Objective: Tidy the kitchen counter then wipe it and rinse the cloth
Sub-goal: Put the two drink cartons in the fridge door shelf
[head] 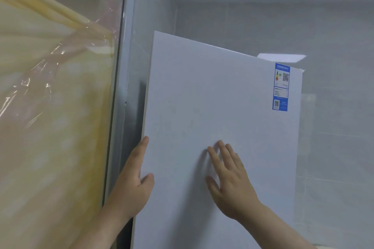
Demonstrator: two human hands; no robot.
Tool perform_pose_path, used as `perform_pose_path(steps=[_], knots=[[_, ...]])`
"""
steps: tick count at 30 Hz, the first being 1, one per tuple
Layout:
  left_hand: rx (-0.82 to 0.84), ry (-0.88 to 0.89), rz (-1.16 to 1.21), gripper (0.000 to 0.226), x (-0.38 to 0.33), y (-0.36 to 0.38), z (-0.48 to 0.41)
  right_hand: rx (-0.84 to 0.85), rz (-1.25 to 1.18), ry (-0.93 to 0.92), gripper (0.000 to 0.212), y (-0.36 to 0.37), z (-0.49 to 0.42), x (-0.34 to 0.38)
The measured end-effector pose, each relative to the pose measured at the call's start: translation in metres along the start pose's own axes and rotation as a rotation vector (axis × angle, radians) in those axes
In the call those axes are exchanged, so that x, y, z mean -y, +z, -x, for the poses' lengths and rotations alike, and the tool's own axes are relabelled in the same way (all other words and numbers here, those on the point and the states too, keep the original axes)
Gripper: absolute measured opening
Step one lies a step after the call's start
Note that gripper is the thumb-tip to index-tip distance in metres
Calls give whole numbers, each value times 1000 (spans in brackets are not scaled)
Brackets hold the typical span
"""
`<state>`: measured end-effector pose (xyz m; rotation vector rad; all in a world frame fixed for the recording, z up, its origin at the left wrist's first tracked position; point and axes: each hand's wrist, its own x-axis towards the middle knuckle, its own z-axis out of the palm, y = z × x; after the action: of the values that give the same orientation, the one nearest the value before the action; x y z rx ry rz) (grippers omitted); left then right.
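A white fridge door (212, 97) fills the middle of the head view, with a blue energy label (281, 87) near its upper right corner. My left hand (133, 184) holds the door's left edge, thumb on the front face and fingers along the side. My right hand (228, 178) lies flat on the door's front with straight, spread fingers. No counter, cloth or sink is in view.
A pale yellow curtain (50, 107) with clear plastic film (60, 52) hangs behind a glass panel at the left. A grey frame post (121, 87) stands just left of the fridge. Grey wall panels (334, 26) run behind and to the right.
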<state>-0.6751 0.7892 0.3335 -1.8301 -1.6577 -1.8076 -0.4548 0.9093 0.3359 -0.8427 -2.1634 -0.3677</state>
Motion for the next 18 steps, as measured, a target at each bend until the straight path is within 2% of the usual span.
perform_pose_path(steps=[10, 13, 18], knots=[[-159, 53, -195, 87, 39, 26, -56, -148, 193, 54, 77, 35, -41, -37], [-194, 139, -340, 91, 56, 35, -71, -152, 246, 54, 80, 39, -51, -44], [-130, 408, -635, 64, 73, 47, -87, -166, 307, 45, 85, 43, -61, -56]])
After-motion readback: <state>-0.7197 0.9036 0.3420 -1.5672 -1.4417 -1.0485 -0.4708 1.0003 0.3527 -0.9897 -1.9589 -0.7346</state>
